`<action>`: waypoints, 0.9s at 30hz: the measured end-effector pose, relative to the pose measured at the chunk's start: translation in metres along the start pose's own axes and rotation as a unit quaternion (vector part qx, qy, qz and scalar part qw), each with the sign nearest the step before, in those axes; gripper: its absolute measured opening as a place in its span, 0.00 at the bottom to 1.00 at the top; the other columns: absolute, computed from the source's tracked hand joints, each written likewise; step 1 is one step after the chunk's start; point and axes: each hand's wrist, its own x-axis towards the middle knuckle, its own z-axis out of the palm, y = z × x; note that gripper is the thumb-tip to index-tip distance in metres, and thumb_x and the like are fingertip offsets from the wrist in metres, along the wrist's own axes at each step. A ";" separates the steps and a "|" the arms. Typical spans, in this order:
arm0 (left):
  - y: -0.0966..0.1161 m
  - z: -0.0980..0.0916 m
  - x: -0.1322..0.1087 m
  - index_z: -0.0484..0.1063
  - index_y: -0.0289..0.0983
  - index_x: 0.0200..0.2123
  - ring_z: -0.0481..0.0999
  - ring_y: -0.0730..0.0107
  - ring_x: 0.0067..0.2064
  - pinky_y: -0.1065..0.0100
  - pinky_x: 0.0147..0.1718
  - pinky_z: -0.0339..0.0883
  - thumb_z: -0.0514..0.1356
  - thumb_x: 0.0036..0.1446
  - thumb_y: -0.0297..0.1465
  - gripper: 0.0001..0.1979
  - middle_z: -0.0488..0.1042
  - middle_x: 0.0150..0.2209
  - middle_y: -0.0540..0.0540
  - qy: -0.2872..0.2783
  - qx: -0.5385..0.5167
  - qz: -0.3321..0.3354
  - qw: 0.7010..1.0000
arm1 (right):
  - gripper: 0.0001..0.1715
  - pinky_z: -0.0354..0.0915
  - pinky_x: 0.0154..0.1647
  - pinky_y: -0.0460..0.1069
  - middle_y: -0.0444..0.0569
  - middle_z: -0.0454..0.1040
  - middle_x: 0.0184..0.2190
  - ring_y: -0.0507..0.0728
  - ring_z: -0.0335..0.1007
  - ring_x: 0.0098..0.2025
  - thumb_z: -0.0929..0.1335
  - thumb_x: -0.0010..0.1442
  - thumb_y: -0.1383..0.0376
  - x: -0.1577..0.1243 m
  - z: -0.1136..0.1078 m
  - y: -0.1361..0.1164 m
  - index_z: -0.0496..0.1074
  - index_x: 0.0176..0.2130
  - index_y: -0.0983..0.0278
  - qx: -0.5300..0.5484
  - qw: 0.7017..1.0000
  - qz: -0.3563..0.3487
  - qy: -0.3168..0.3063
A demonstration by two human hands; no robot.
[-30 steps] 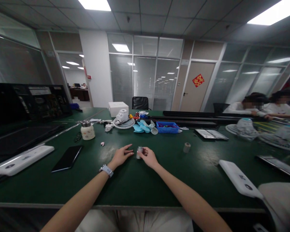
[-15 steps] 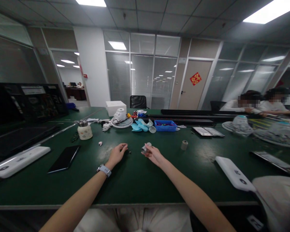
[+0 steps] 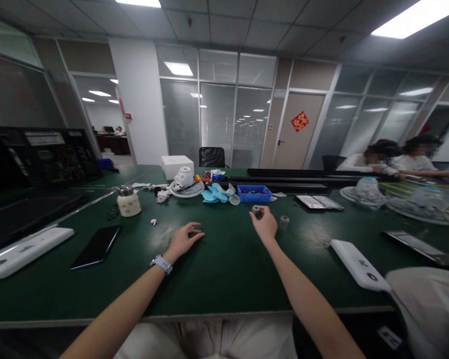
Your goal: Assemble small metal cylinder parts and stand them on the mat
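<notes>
My right hand [image 3: 265, 225] has its fingers closed round a small grey metal cylinder [image 3: 256, 210], upright at the table surface. Whether it bears on the table I cannot tell. A similar metal cylinder [image 3: 284, 222] stands just to the right of that hand. My left hand [image 3: 185, 240], with a watch on the wrist, rests over the table with fingers parted and nothing visible in them. To its left lies a small white-and-pink piece [image 3: 153, 222]. Beyond both hands are blue fan blades [image 3: 217, 193] and a blue tray [image 3: 253, 200] of small parts.
On the left are a dark phone [image 3: 96, 247], a white handheld casing [image 3: 30, 252] and a cream jar [image 3: 128, 203]. A white fan head [image 3: 186, 182] lies near a white box [image 3: 177, 167]. To the right lies another white casing [image 3: 359, 264]. Two people sit at the far right.
My right hand has moved right and away from me with the metal cylinder, setting it upright beside the other one. My left fingers have spread. The tiny dark bit beside them is out of sight.
</notes>
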 end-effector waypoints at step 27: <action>0.168 0.169 0.118 0.69 0.38 0.47 0.79 0.60 0.44 0.60 0.49 0.66 0.65 0.52 0.31 0.18 0.81 0.36 0.44 0.009 -0.156 0.138 0.978 | 0.24 0.63 0.37 0.50 0.57 0.63 0.55 0.59 0.73 0.40 0.60 0.60 0.65 0.031 -0.042 0.042 0.58 0.57 0.63 -0.095 0.982 0.042 0.158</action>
